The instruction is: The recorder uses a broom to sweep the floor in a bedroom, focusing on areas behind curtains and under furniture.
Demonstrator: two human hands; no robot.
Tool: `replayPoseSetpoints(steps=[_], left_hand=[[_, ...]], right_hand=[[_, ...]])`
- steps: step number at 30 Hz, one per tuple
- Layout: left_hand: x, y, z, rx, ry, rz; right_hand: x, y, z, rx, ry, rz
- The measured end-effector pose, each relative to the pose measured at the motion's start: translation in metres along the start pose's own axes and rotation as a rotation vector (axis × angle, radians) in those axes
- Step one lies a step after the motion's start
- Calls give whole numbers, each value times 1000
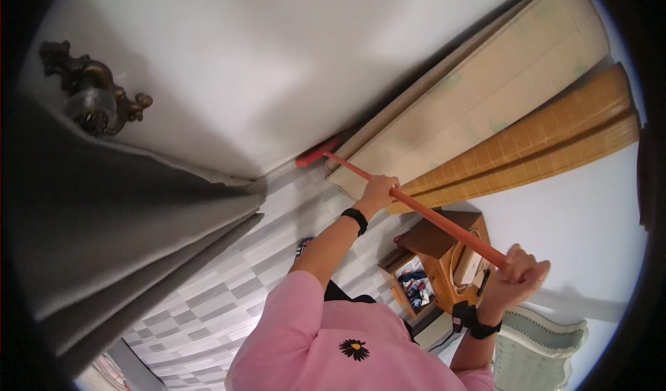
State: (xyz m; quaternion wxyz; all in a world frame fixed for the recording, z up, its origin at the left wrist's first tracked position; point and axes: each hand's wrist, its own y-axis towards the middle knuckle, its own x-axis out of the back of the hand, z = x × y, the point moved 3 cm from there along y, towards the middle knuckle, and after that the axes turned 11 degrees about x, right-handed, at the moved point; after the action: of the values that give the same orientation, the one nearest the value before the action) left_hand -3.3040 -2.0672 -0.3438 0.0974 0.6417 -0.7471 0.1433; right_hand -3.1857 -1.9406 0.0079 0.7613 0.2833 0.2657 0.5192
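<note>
A broom with a long orange-red handle (444, 223) slants across the view. Its red head (316, 155) rests at the floor's edge, against the foot of the white wall. My left hand (377, 194) is wrapped round the handle partway along, nearer the head. At the handle's upper end, my right hand (515, 282) is closed over the tip and hides it. Dark bands circle both wrists.
Rolled beige mats (472, 86) and folded yellow-brown mats (534, 138) lean on the wall beside the broom head. A grey curtain (139, 217) hangs at left. A wooden cabinet (437, 252) with its drawer pulled out and a tufted headboard (531, 349) stand at right.
</note>
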Motion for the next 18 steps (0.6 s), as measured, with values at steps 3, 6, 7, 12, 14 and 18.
replayPoseSetpoints(steps=[3,6,7,12,14,18], left_hand=[[-1,23,15,-40,-82,-69],[-13,42,44,-42,-49,-70],[-15,46,44,-44,-57,-63],[-23,53,36,67,-106,-146],[-30,43,37,74,-61,-188],[-34,7,45,100,25,-343]], right_hand=[[-33,-5,-33,-15,-39,242],[-58,4,-70,-37,-93,251],[-61,8,-80,-70,-73,218],[-48,33,-108,-103,-20,226],[-36,38,-112,-153,99,283],[-9,35,-115,-240,130,310]])
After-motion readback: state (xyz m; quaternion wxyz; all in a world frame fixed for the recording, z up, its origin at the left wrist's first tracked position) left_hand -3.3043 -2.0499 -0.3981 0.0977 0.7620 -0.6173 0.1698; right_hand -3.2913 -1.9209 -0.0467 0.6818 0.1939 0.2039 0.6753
